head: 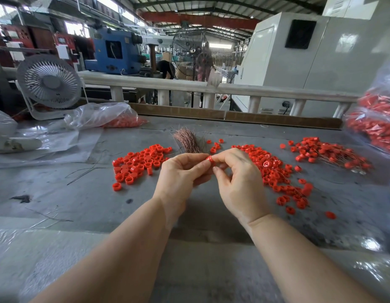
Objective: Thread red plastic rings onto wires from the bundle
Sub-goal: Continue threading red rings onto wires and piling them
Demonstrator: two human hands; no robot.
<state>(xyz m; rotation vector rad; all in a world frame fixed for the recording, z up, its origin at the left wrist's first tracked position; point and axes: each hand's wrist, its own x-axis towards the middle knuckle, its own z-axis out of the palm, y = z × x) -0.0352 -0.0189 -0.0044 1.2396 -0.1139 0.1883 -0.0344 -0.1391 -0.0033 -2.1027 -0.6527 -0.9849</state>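
Note:
A single red plastic ring [209,159] sits between the fingertips of both hands, above the grey table [91,197]. My left hand [181,176] pinches it from the left, and my right hand [235,173] pinches it from the right with curled fingers. Just behind the hands lies the copper-coloured wire bundle [187,139], fanned out on the table. A heap of loose red rings [139,164] lies to the left. Another heap [275,171] lies to the right. Any wire at the held ring is too thin to make out.
Rings with thin wires through them [329,153] lie at the far right. Plastic bags of red rings sit at the right edge [373,125] and back left [115,117]. A small white fan [48,83] stands at the back left. Stray wires [89,171] lie left.

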